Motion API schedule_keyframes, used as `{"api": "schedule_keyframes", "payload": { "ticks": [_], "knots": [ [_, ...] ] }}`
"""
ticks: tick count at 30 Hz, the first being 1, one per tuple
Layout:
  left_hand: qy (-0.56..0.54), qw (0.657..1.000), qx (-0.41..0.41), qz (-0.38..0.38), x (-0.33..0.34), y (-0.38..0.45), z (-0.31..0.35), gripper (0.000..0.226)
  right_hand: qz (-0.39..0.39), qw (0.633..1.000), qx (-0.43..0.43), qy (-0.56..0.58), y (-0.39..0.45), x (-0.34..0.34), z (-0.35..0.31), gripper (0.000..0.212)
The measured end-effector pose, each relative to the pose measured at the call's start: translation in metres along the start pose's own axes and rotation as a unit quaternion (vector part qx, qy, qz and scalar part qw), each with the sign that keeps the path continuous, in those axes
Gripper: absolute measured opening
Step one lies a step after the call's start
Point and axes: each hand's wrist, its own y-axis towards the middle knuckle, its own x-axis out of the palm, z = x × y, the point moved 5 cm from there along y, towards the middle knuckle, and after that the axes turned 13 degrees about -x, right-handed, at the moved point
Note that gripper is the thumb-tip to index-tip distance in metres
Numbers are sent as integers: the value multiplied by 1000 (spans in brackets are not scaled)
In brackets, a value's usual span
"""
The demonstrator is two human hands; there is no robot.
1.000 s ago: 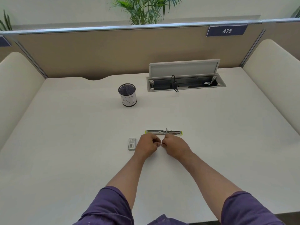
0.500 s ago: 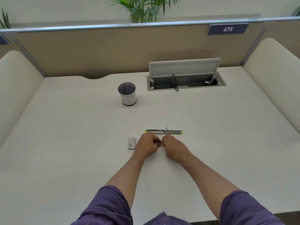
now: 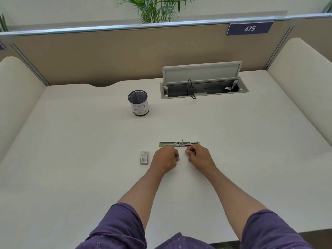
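Opened stapler point(image 3: 179, 144) untouched; left hand point(image 3: 165, 158), right hand point(image 3: 198, 157) just parted, each grip clenched, contents unclear; loading looks next.

Curled fingers of left grip point(image 3: 166, 158) and right grip point(image 3: 197, 157), near the metal strip point(image 3: 179, 144), conceal both palms; print on the box point(image 3: 144, 157) left of the strip is illegible.

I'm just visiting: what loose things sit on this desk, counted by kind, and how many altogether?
Mesh pen cup: 1
Small grey box: 1
Long metal tool with yellow-green ends: 1
Total: 3
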Motion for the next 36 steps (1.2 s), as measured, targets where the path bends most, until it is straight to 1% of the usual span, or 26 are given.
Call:
{"api": "schedule_keyframes", "payload": {
  "ticks": [6,11,14,27,32,36],
  "knots": [
    [24,999,37,1,2,-1,9,19,-1,1000,-5,12,-1,-1,1,16],
    [32,999,39,-10,4,1,6,26,-2,1000,4,21,-1,-1,2,14],
    [24,999,36,-15,6,1,5,21,-2,1000,5,20,-2,-2,2,14],
    [-4,999,16,39,12,0,7,12,3,999,15,37,-4,-3,4,11],
    [46,997,49,37,17,-1,11,11,-1,999,18,41,-4,-3,4,11],
    [74,995,53,38,20,-7,11,17,0,999,19,47,-5,-4,3,12]
  ]
}}
